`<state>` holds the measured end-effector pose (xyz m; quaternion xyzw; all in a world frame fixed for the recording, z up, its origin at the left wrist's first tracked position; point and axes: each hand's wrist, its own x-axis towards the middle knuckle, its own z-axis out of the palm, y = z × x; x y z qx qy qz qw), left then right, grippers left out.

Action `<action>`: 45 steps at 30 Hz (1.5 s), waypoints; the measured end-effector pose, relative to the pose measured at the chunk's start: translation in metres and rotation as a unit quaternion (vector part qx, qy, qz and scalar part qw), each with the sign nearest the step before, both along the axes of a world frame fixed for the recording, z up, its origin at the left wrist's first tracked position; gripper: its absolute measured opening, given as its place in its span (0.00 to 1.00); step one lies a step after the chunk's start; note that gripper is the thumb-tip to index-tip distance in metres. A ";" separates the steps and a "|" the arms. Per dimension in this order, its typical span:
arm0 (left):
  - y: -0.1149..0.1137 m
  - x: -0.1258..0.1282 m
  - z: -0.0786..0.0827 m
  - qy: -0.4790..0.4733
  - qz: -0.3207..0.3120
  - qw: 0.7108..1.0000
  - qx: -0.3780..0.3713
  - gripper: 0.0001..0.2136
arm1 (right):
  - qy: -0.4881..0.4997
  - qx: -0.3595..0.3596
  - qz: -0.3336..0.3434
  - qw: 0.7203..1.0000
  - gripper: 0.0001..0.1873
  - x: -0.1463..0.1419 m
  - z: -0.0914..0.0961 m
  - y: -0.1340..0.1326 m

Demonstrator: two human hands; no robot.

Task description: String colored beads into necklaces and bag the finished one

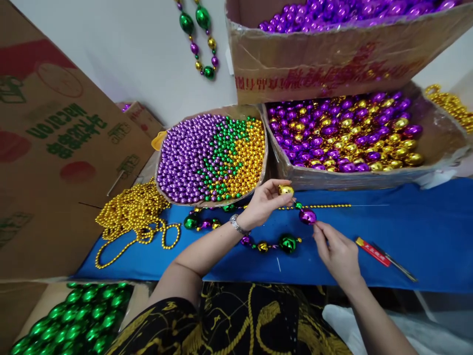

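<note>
Where the hands are working: low over the blue surface (pixel 406 231), just in front of the bead boxes.
left hand (pixel 264 202): is pinching a large gold bead (pixel 286 190) between thumb and fingertips, with the remaining fingers curling loosely; a wristwatch (pixel 238 226) is sitting on the wrist.
right hand (pixel 338 251): is closing thumb and forefinger on the strand (pixel 321 206) just beside a large purple bead (pixel 307 216); nothing else is in it. Whether the fingertips are also touching that bead is too fine to tell.
strand: is running between the two hands, carrying small gold beads out to the right, where a thin needle (pixel 369 205) is lying flat; its finished part, with a big green bead (pixel 287 243), is curling back on the surface below the left wrist.
nearby: a round tray of small beads (pixel 210 158) and a box of large beads (pixel 343 133) are sitting behind the hands; a heap of gold chains (pixel 133 212) is spilling to the left; a red-handled tool (pixel 373 251) is lying near the right hand.
doing it well (judgement): the right hand should be keeping the strand taut and level while the left is turning the gold bead until its hole is facing along the line. Slack is likely to let strung beads slide, so the pinch is best staying close to the purple bead.
</note>
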<state>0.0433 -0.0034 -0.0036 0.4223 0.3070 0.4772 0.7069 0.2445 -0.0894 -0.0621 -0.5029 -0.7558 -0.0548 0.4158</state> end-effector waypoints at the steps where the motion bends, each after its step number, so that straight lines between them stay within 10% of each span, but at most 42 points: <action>1: 0.000 -0.001 -0.001 0.001 0.002 1.000 0.000 0.21 | -0.014 0.011 -0.002 1.000 0.07 0.000 -0.001 0.000; 14: -0.006 -0.009 -0.010 0.060 0.010 0.998 0.029 0.21 | 0.066 -0.152 0.014 0.986 0.13 -0.007 -0.010 0.002; 23: -0.016 -0.033 0.009 0.204 -0.013 0.958 0.201 0.21 | 0.371 -0.347 0.103 0.855 0.16 -0.012 -0.042 0.014; 28: 0.040 -0.109 0.012 0.489 0.189 0.804 0.282 0.11 | 0.440 -0.345 0.111 0.822 0.16 0.000 -0.051 0.015; 31: 0.079 -0.142 -0.002 0.683 0.147 0.676 0.234 0.09 | 0.454 -0.316 0.095 0.828 0.16 0.000 -0.051 0.015; 33: 0.091 -0.150 -0.012 0.727 0.109 0.642 0.217 0.09 | 0.448 -0.294 0.089 0.840 0.15 -0.004 -0.049 0.014; 40: 0.085 -0.136 -0.017 0.704 0.136 0.658 0.230 0.12 | 0.308 -0.279 0.076 0.906 0.14 -0.012 -0.032 0.006; 42: 0.076 -0.128 -0.010 0.617 0.163 0.740 0.213 0.11 | 0.277 -0.273 0.074 0.918 0.13 -0.013 -0.029 0.004; 45: 0.050 -0.109 0.002 0.283 0.174 0.937 0.110 0.10 | 0.246 -0.268 0.071 0.929 0.12 -0.015 -0.028 0.001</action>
